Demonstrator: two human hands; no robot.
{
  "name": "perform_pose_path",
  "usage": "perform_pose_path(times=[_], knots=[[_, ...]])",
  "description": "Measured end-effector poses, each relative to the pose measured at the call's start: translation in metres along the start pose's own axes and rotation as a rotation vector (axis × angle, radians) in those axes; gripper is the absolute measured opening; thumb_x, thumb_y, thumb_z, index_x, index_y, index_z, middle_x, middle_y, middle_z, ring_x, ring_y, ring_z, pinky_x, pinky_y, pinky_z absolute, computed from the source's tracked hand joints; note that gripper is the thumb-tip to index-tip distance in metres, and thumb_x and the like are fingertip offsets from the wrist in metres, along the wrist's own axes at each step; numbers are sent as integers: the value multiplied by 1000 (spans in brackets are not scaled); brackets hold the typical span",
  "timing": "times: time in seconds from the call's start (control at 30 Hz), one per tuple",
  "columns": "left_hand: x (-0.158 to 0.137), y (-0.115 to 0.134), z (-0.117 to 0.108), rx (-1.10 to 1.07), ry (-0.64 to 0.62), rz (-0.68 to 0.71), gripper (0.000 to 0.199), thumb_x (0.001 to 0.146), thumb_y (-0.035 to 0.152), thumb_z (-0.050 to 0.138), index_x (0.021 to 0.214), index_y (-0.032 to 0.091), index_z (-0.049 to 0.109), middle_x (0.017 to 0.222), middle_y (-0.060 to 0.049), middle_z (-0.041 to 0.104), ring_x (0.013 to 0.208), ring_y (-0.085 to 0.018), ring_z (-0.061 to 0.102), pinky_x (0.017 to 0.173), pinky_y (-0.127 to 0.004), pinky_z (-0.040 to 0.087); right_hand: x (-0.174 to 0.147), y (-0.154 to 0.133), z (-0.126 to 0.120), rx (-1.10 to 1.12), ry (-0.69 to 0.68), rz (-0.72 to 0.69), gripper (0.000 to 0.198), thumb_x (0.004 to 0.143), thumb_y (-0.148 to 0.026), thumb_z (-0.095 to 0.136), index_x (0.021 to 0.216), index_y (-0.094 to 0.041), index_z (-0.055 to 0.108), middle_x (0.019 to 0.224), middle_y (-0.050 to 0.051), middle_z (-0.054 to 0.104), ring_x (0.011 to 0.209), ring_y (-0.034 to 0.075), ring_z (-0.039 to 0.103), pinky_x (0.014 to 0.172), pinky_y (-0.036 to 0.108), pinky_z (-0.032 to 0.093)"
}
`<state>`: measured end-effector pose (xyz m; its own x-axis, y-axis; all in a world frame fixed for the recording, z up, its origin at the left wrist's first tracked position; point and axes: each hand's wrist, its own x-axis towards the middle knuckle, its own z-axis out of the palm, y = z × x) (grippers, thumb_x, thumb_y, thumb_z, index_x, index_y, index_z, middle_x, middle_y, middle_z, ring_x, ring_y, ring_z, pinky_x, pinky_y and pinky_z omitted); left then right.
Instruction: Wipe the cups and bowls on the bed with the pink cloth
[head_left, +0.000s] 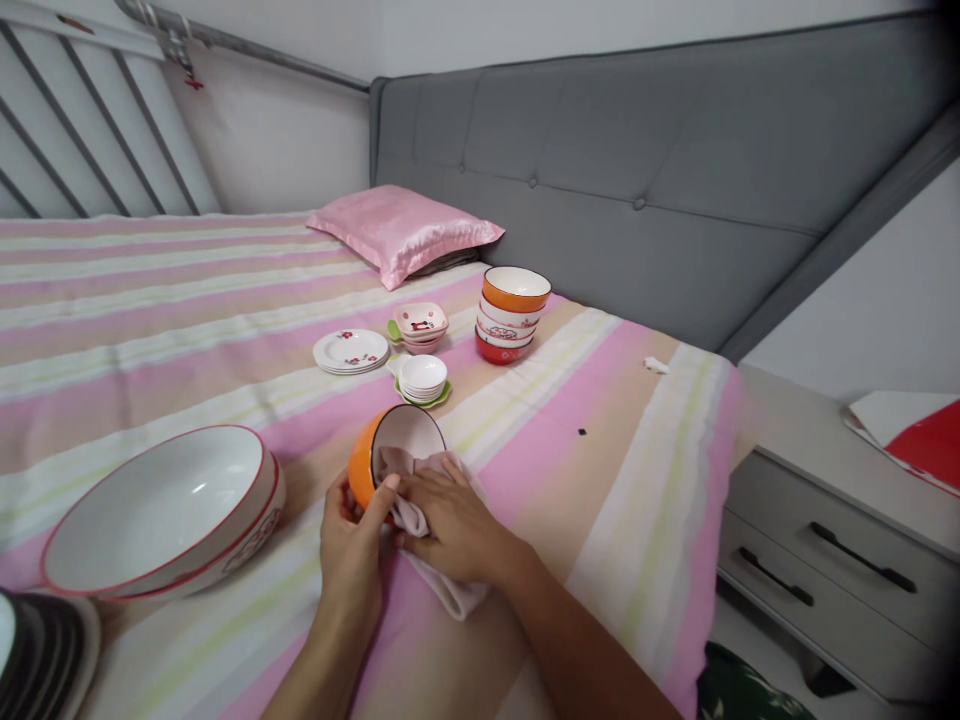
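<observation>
An orange bowl with a white inside and dark rim is tilted on its side above the striped bedsheet. My left hand grips its lower left side, thumb over the rim. My right hand presses a pale pink cloth into the bowl's mouth, and part of the cloth hangs below the fingers. Beyond the bowl stand small white dishes on a green leaf-shaped one, and square pink dishes. A stack of bowls, orange on top and red at the bottom, stands farther right.
Large red-rimmed bowls sit nested at left, with dark stacked dishes at the lower left corner. Flowered plates lie farther back, before a pink pillow. A grey headboard borders the bed; a drawer cabinet stands right.
</observation>
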<state>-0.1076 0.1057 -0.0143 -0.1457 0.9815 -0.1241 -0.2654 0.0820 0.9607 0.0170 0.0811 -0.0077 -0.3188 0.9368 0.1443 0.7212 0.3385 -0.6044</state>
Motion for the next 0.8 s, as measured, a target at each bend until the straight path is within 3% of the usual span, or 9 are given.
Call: perform_pose_path(times=[0.2,0.8], knots=[[0,1,0,-3,2,-7,57,62,39,78,111,19,57,99,-2,62,84,-14,56,71,-23,44,1,0,0,6,2,3,46,83,-32,60,126,-21,47,129,8,56,128,26,42,112,47,13],[1,-1,-1,-1,-12,0,54,63,39,78,109,19,57,101,-2,60,84,-14,55,68,-21,43,0,0,0,27,7,3,45,83,-32,61,124,-20,49,130,8,56,129,26,41,112,48,13]])
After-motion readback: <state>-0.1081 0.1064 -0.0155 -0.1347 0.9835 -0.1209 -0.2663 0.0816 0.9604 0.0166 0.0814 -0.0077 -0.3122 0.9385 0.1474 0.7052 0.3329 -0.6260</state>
